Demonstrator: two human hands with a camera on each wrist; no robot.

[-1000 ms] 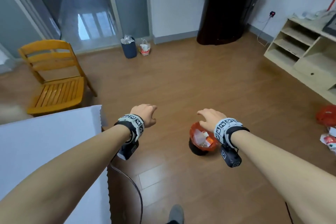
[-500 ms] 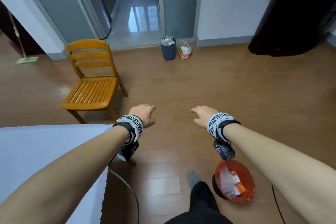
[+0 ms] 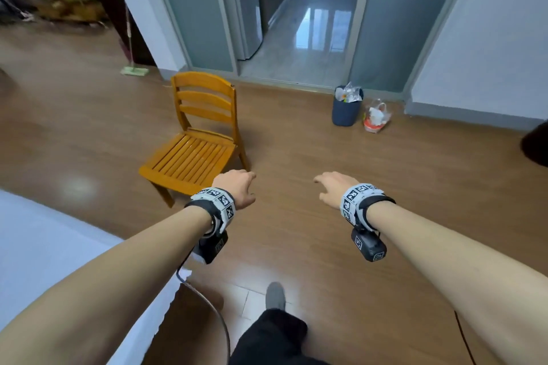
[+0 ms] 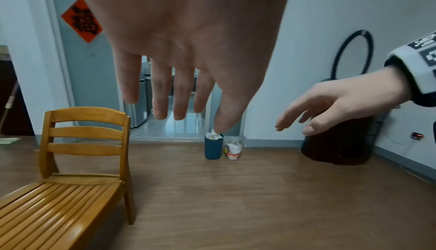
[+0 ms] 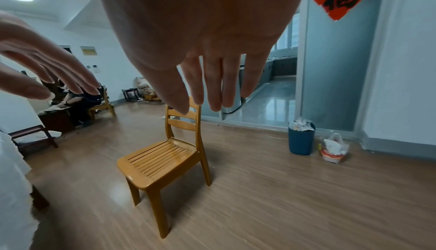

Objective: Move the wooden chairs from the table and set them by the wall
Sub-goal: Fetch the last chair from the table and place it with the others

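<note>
A yellow wooden chair point(image 3: 195, 139) with a slatted seat stands on the floor ahead and to the left, its back toward the doorway; it also shows in the left wrist view as the chair point(image 4: 70, 188) and in the right wrist view as the chair point(image 5: 165, 158). My left hand point(image 3: 237, 188) hovers just right of the seat's front corner, fingers relaxed, holding nothing. My right hand point(image 3: 332, 188) hangs over bare floor, fingers straight and empty. The white table point(image 3: 44, 261) is at my lower left. The white wall point(image 3: 489, 38) runs at the right.
A blue waste bin point(image 3: 346, 105) and a plastic bag point(image 3: 376, 117) sit by the open doorway point(image 3: 302, 24). A mop point(image 3: 130, 47) leans at the left. A dark cabinet point(image 4: 337, 142) stands at the right wall. Another chair point(image 5: 102, 104) with a seated person is far left.
The view has swung left and forward: the chair now sits nearer the middle and closer to my left hand. The orange bowl on the floor has dropped out of sight. Both hands stay empty.
</note>
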